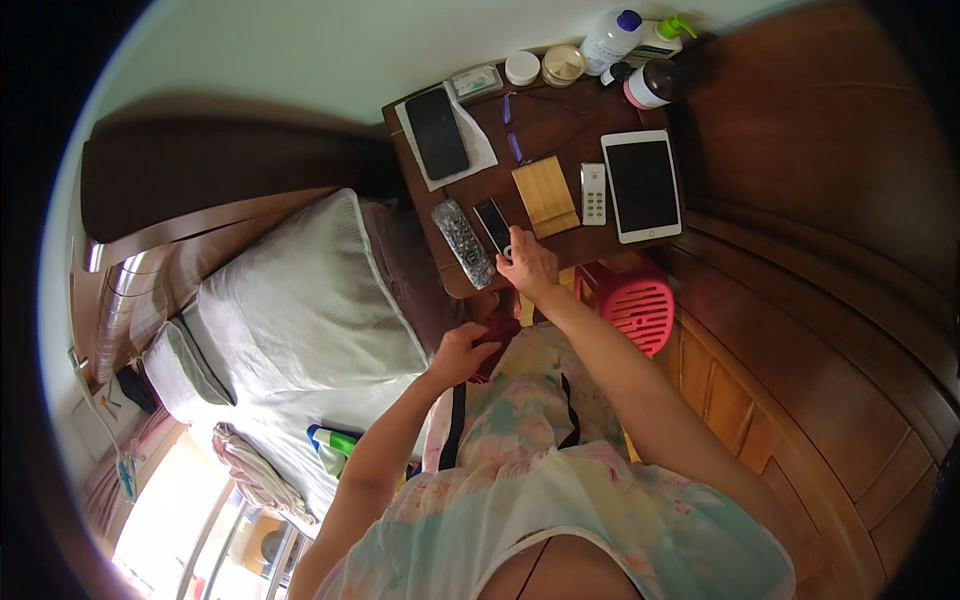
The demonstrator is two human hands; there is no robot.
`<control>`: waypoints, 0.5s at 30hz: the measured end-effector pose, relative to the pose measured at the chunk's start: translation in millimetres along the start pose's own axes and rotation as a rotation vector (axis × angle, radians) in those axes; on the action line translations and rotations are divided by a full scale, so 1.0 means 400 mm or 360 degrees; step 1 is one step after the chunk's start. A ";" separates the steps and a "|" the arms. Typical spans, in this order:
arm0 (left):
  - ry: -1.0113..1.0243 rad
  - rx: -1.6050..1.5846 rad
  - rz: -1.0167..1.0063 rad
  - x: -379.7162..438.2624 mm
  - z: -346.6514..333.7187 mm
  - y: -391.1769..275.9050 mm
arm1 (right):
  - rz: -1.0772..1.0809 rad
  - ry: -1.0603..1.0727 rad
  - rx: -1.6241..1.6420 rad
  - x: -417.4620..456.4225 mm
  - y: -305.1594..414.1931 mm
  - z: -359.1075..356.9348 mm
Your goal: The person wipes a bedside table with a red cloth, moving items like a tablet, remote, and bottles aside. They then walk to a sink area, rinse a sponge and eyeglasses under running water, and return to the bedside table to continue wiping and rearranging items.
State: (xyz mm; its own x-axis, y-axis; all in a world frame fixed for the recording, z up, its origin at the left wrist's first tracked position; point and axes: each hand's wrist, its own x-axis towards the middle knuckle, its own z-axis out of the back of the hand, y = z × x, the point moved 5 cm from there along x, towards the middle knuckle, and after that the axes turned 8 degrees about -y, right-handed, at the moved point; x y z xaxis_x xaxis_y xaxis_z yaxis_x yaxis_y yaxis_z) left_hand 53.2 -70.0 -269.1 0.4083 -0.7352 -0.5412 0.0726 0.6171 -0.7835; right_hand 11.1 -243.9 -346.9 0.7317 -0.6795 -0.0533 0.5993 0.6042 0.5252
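Observation:
My right hand (529, 264) has its fingers on the lower end of a small black remote control (491, 223) near the front edge of the dark wooden bedside table (480, 169). Just left of it lies a remote control wrapped in clear plastic (463, 244). Below the table edge, my left hand (463, 351) holds a dark red cloth (498, 346). Behind and to the right of my right hand are a wooden stand (546, 196), a white remote control (593, 195) and a white tablet (643, 186). A black smartphone (440, 135) rests on white paper at the back left.
Eyeglasses (511, 127), jars (523, 68) and bottles (611, 43) stand or lie towards the wall. A pink plastic stool (637, 307) is below the table's right front. On the left is a bed with a pillow (300, 300); a wooden cabinet (810, 322) borders the right.

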 end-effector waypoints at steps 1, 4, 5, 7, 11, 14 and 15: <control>-0.0045 -0.0011 0.0032 0.000 0.020 -0.002 | -0.0007 0.0002 0.0005 0.007 0.006 -0.010; -0.0219 -0.0003 0.0090 0.001 0.070 0.000 | -0.0041 -0.0013 0.0042 0.015 0.020 -0.010; -0.0281 0.0046 0.0104 0.009 0.089 -0.008 | -0.0057 -0.0039 0.0062 0.020 0.026 0.008; -0.0425 -0.0082 0.0158 0.029 0.106 -0.009 | -0.0136 -0.0132 0.0051 0.025 0.021 0.047; -0.0583 -0.0284 0.0239 0.097 0.126 -0.052 | -0.0318 -0.0585 0.0041 0.020 -0.091 0.128; -0.0548 -0.0656 0.0358 0.152 0.110 -0.105 | -0.0633 -0.0769 0.0089 0.007 -0.184 0.154; -0.0539 -0.0828 0.0392 0.167 0.097 -0.125 | -0.0575 -0.0793 -0.0006 0.004 -0.201 0.162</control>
State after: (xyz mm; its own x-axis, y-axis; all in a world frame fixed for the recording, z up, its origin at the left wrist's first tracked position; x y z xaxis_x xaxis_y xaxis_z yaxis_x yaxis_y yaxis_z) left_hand 112.2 -139.0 -254.4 0.6262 -0.4088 -0.6639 -0.4732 0.4774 -0.7404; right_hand -57.0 -320.7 -334.3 0.2432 -0.9538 0.1764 0.7829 0.3004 0.5448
